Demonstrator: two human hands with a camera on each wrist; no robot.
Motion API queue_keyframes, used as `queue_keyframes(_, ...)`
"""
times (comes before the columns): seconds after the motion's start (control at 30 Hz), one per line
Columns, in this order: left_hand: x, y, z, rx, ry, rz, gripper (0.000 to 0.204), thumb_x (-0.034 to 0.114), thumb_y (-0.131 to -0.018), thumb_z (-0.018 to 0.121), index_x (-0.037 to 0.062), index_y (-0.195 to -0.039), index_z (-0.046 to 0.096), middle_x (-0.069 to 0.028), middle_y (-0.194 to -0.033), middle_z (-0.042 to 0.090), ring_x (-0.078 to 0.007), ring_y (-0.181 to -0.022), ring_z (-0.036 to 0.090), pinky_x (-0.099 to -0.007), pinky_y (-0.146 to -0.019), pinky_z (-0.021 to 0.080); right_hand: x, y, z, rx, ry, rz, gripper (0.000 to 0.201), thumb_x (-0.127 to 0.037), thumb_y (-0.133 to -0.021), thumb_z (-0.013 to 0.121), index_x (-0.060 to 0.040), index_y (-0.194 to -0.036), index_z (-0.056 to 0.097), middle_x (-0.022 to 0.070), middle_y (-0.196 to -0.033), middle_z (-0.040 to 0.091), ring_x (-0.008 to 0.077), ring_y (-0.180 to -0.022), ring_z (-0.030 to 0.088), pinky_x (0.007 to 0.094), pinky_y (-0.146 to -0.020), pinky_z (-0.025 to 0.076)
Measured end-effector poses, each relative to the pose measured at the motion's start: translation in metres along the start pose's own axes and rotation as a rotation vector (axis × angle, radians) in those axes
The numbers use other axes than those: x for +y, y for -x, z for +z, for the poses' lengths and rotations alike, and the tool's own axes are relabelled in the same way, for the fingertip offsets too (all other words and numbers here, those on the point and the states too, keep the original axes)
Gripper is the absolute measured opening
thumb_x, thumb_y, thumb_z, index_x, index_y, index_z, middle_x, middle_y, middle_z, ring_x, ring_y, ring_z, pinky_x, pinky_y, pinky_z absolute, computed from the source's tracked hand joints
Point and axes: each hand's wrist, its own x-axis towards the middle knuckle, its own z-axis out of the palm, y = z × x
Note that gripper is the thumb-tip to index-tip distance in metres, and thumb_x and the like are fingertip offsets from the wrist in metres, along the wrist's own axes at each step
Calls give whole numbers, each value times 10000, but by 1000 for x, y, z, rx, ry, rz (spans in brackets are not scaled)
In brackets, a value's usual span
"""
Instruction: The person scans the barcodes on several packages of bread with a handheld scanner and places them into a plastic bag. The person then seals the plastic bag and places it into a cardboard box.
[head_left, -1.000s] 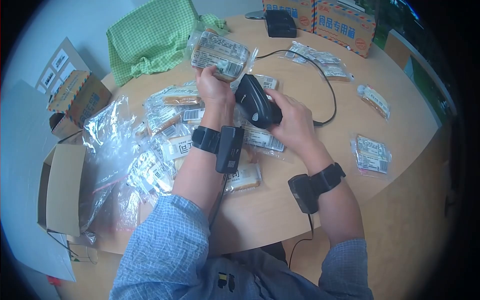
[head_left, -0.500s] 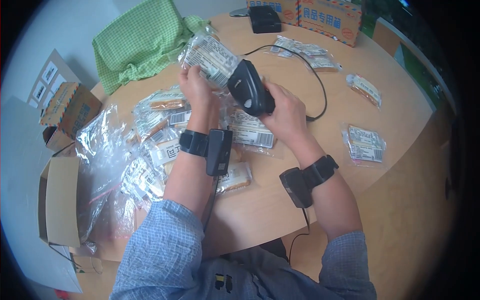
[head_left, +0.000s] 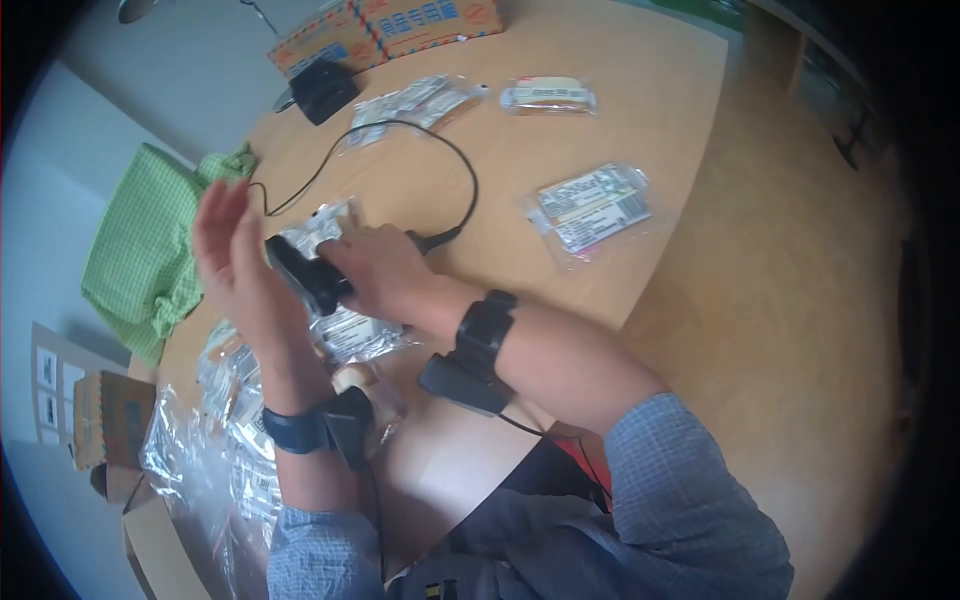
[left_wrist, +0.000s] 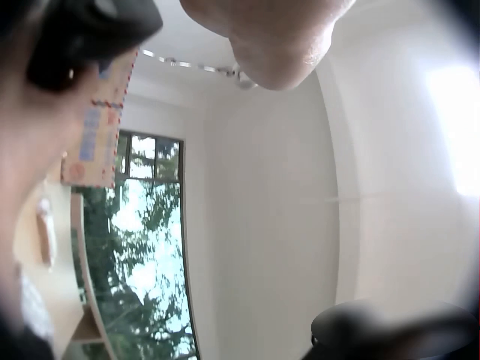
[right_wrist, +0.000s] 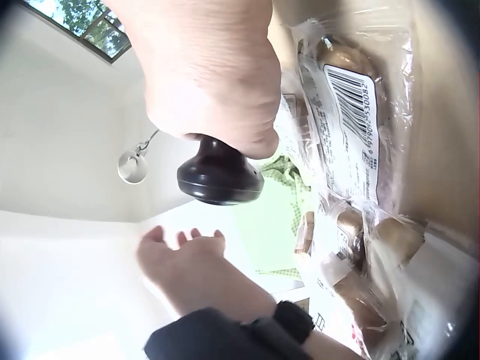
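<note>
Right hand [head_left: 385,275] wrapped round handle of black scanner [head_left: 300,272], over packs [head_left: 360,335] heaped on bench [head_left: 680,130]; contact with packs beneath, cannot tell. Left hand [head_left: 248,275] raised beside scanner, fingers loose, holding nothing. Scanner likely light, stiff, smooth plastic; best held by handle, minding drag from cord [head_left: 472,185]. Packs look light, soft, easily crushed, film slippery; pinch gently across flat sides or by film edges, leaving barcode label [right_wrist: 352,124] uncovered. Lone pack [head_left: 596,208] lies apart, edges reachable all round.
</note>
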Motion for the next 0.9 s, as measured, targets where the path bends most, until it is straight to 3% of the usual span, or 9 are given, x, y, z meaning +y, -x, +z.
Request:
queue_keyframes(0.07, 5, 11, 30, -360, -93, -116, 296, 22, -827, 483, 10, -1119, 529, -103, -1008, 589, -168, -956, 549, -280, -855, 416, 3, -1, 7, -44, -8, 5, 359, -218, -643, 670, -90, -956, 549, 95, -815, 602, 306, -763, 596, 403, -646, 469)
queue_keyframes(0.1, -2, 16, 46, -535, -81, -163, 292, 58, -824, 506, 9, -1110, 537, -98, -989, 595, -159, -943, 551, -274, -836, 424, 11, 4, 14, 39, -400, 34, 373, -287, -668, 641, -90, -967, 538, 110, -839, 597, 310, -803, 586, 414, -680, 454)
queue_keyframes(0.2, -23, 25, 100, -1003, -211, -406, 381, 215, -804, 574, 9, -1123, 535, -115, -984, 605, -190, -952, 569, -289, -806, 443, 24, 9, 52, 238, -120, -141, 409, -320, -661, 641, -90, -978, 526, 134, -892, 586, 308, -865, 572, 428, -733, 437)
queue_keyframes(0.27, -42, 36, 135, -1143, -417, -356, 517, 346, -751, 626, 22, -1143, 529, -133, -1021, 603, -268, -971, 573, -354, -831, 434, 5, 5, 16, -114, -157, -1, 479, -354, -634, 670, -73, -990, 514, 153, -920, 567, 314, -914, 559, 420, -784, 416)
queue_keyframes(0.33, -38, 42, 163, -1258, -591, -256, 562, 385, -728, 638, 37, -1154, 524, -134, -1045, 597, -292, -986, 566, -382, -845, 424, 7, -2, 14, -302, -55, 32, 479, -379, -639, 672, -73, -976, 519, 144, -905, 567, 313, -924, 559, 414, -791, 411)
queue_keyframes(0.37, -35, 45, 173, -1359, -771, -156, 606, 424, -705, 649, 51, -1165, 520, -135, -1070, 591, -316, -1001, 559, -410, -858, 414, 4, -3, 15, -259, -30, 19, 463, -341, -643, 688, -73, -982, 522, 142, -920, 573, 311, -926, 565, 413, -784, 421)
queue_keyframes(0.6, -36, 55, 185, -1499, -876, -19, 721, 479, -595, 723, 65, -1152, 529, -122, -1031, 608, -278, -992, 570, -414, -837, 421, 2, 0, -6, -217, -119, 34, 443, -203, -598, 721, -34, -969, 546, 150, -886, 591, 319, -904, 574, 416, -774, 424)
queue_keyframes(0.7, -38, 47, 181, -1606, -859, -93, 833, 479, -565, 766, -16, -1175, 490, -206, -1076, 576, -342, -994, 557, -369, -849, 439, 5, 0, 1, -191, -103, 12, 461, -200, -591, 723, -41, -985, 543, 145, -889, 592, 319, -905, 574, 417, -777, 422)
queue_keyframes(0.9, -44, 45, 155, -1349, -597, -226, 494, 283, -672, 744, -27, -1011, 562, -160, -866, 617, -251, -865, 601, -322, -770, 460, 3, -3, -1, -338, -72, 43, 497, -280, -626, 691, -63, -1044, 533, 128, -953, 588, 307, -952, 562, 420, -826, 400)
